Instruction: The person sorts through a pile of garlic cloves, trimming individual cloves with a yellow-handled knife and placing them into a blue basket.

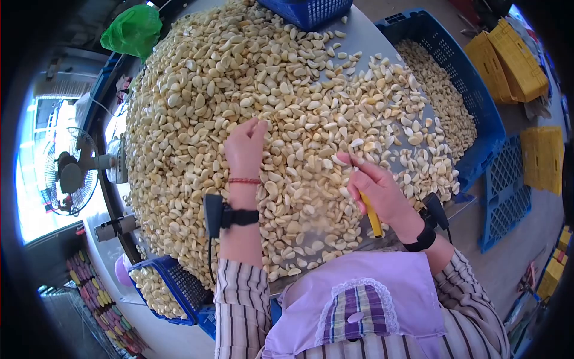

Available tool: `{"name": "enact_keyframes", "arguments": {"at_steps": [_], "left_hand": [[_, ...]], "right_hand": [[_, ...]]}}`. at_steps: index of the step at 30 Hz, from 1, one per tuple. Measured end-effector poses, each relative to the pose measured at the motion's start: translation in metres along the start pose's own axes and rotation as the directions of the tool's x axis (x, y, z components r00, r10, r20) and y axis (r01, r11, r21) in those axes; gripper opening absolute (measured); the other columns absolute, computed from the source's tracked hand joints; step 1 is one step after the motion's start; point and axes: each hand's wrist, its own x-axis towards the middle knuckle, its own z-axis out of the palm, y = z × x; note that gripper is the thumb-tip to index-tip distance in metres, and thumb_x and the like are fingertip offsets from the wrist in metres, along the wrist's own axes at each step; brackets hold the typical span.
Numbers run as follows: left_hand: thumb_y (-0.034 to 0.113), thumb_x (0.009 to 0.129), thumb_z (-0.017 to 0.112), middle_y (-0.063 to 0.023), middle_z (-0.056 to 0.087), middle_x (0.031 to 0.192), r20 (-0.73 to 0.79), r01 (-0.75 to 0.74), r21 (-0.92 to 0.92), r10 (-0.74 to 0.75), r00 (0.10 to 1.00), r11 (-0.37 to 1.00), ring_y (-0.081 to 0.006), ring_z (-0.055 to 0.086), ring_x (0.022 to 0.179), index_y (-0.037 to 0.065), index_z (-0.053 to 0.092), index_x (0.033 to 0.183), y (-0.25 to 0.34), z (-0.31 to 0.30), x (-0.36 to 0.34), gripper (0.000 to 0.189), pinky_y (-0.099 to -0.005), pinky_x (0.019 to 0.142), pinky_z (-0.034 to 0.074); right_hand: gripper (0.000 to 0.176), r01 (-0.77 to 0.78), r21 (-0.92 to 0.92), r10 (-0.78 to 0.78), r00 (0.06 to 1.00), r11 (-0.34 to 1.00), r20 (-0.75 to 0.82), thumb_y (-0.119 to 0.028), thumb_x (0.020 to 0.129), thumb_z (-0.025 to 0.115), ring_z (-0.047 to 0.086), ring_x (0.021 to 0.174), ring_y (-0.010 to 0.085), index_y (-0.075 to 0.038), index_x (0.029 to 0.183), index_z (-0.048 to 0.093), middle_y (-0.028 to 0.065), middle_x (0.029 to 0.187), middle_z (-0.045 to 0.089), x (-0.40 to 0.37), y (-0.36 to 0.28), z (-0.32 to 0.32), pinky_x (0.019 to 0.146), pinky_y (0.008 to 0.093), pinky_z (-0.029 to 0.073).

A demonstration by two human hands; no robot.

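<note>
A wide heap of pale, curved cashew kernels (311, 119) covers the table. My left hand (245, 146) is over the middle of the heap, its fingers curled together at the kernels; what lies within them is hidden. My right hand (378, 190) is closed around a small tool with a yellow handle (371, 219), which looks like a knife. The handle sticks out below the palm. The right thumb and forefinger point left, close over the kernels.
A blue crate (490, 119) of small kernel pieces stands at the right of the table. A blue basket (173, 278) of kernels is at lower left, another blue basket (308, 15) at the top. A green plastic bag (133, 30) and a fan (72, 170) are at left. Yellow crates (517, 60) lie at far right.
</note>
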Motion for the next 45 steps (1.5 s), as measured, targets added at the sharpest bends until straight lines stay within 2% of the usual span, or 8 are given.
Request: {"name": "enact_keyframes", "arguments": {"at_steps": [2, 8, 21, 26, 28, 30, 33, 45], "left_hand": [[0.02, 0.085, 0.064, -0.0041, 0.063, 0.074, 0.11, -0.364, 0.607, 0.379, 0.919, 0.706, -0.0187, 0.061, 0.07, 0.003, 0.068, 0.089, -0.015, 0.005, 0.011, 0.019, -0.0312, 0.064, 0.048], [0.012, 0.082, 0.069, -0.0068, 0.066, 0.083, 0.175, -0.057, 0.046, 0.048, 0.983, 0.997, -0.0124, 0.061, 0.075, 0.0, 0.066, 0.09, -0.004, -0.002, -0.013, 0.015, -0.024, 0.068, 0.048], [-0.011, 0.074, 0.068, -0.0128, 0.064, 0.095, 0.215, -0.265, -0.535, 0.433, 0.875, 0.802, -0.0136, 0.062, 0.078, 0.0, 0.062, 0.081, 0.036, 0.01, -0.108, 0.016, -0.0219, 0.066, 0.049], [0.009, 0.086, 0.059, -0.0095, 0.062, 0.09, 0.343, 0.373, -0.925, 0.269, 0.9, -0.068, -0.0076, 0.055, 0.06, 0.006, 0.056, 0.089, 0.042, 0.002, -0.067, 0.005, -0.0186, 0.049, 0.041], [0.019, 0.087, 0.061, -0.0041, 0.058, 0.078, 0.241, 0.231, -0.967, 0.088, 0.967, 0.109, -0.0103, 0.05, 0.062, 0.008, 0.059, 0.102, 0.02, -0.007, -0.024, 0.019, -0.0205, 0.042, 0.037], [0.029, 0.086, 0.065, -0.0046, 0.063, 0.08, 0.052, 0.081, -0.388, -0.066, 0.996, 0.918, -0.015, 0.057, 0.064, 0.005, 0.063, 0.107, 0.021, -0.013, 0.018, 0.032, -0.024, 0.049, 0.044], [0.028, 0.085, 0.067, -0.0055, 0.066, 0.082, 0.081, -0.441, 0.684, 0.541, 0.837, 0.581, -0.0162, 0.061, 0.069, 0.002, 0.065, 0.106, -0.007, -0.01, 0.063, 0.033, -0.026, 0.06, 0.049], [0.012, 0.088, 0.062, 0.0039, 0.055, 0.062, 0.348, 0.322, -0.443, -0.17, 0.922, 0.836, 0.0004, 0.038, 0.045, 0.003, 0.066, 0.091, 0.045, 0.001, -0.041, 0.01, -0.0156, 0.04, 0.027]], "right_hand": [[0.042, 0.012, -0.009, -0.012, 1.0, 1.0, 0.007, -0.022, 0.097, 0.049, 0.043, 0.048, 0.0025, -0.01, 0.137, 0.045, -0.0037, 0.067, 0.049, -0.001, 0.001, 0.0, 0.046, 0.0169, 0.038], [0.05, -0.012, 0.01, 0.012, 1.0, 1.0, -0.024, -0.025, 0.095, 0.053, 0.045, 0.051, 0.0018, -0.007, 0.139, 0.04, -0.0024, 0.07, 0.05, -0.003, 0.002, -0.007, 0.046, 0.0159, 0.039], [0.05, -0.122, -0.03, 0.125, 0.98, 0.992, 0.155, -0.023, 0.097, 0.048, 0.045, 0.049, 0.0032, -0.012, 0.143, 0.035, -0.0017, 0.07, 0.051, -0.002, 0.004, 0.011, 0.045, 0.0184, 0.04], [0.043, -0.156, 0.105, 0.15, 0.986, 0.982, 0.071, -0.026, 0.098, 0.046, 0.044, 0.045, 0.0034, -0.014, 0.139, 0.042, -0.0028, 0.068, 0.048, 0.005, 0.004, 0.002, 0.043, 0.0184, 0.039], [0.042, -0.142, 0.161, 0.136, 0.99, 0.977, 0.048, -0.023, 0.098, 0.045, 0.045, 0.046, 0.0055, -0.01, 0.138, 0.042, -0.0001, 0.068, 0.049, 0.005, 0.002, 0.0, 0.044, 0.0173, 0.039], [0.042, -0.141, 0.143, 0.135, 0.99, 0.98, 0.051, -0.025, 0.098, 0.045, 0.044, 0.045, 0.0045, -0.012, 0.138, 0.042, -0.0012, 0.069, 0.049, 0.005, 0.004, 0.001, 0.043, 0.0177, 0.038], [0.043, -0.138, 0.114, 0.133, 0.99, 0.984, 0.049, -0.026, 0.098, 0.046, 0.043, 0.045, 0.0034, -0.014, 0.139, 0.042, -0.0024, 0.07, 0.049, 0.003, 0.002, 0.001, 0.043, 0.0179, 0.037], [0.053, 0.041, -0.053, -0.041, 0.999, 0.998, 0.004, -0.025, 0.095, 0.053, 0.047, 0.05, 0.0034, -0.011, 0.143, 0.034, -0.0017, 0.072, 0.05, 0.0, 0.006, 0.004, 0.046, 0.0174, 0.041]]}}
